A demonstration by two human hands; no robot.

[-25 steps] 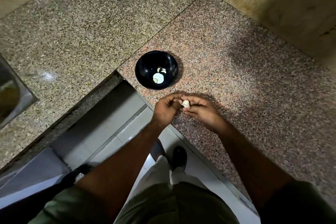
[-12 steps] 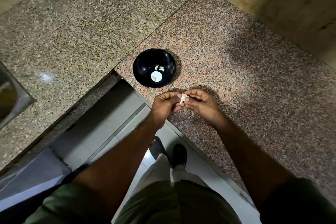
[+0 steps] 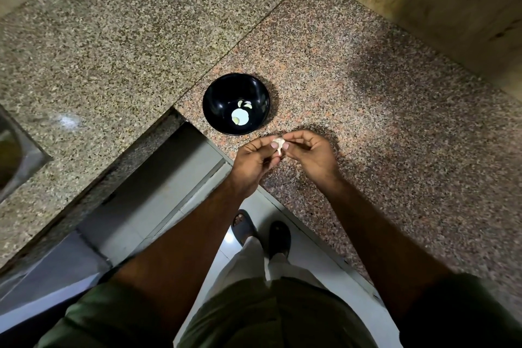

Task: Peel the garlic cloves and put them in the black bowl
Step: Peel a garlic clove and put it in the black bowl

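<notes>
Two hands meet over the granite bench (image 3: 367,127) just in front of the black bowl (image 3: 223,93), the left hand (image 3: 252,161) and right hand (image 3: 310,152) each in a closed fingertip grip on one garlic clove (image 3: 278,144), still partly skinned. Pinched this lightly above the bench edge, the clove could slip and drop to the floor, or loose skin could fall among the peeled cloves (image 3: 244,104) lying in the bowl. Compared with a second ago, the clove sits turned, its pale tail pointing down between the thumbs.
</notes>
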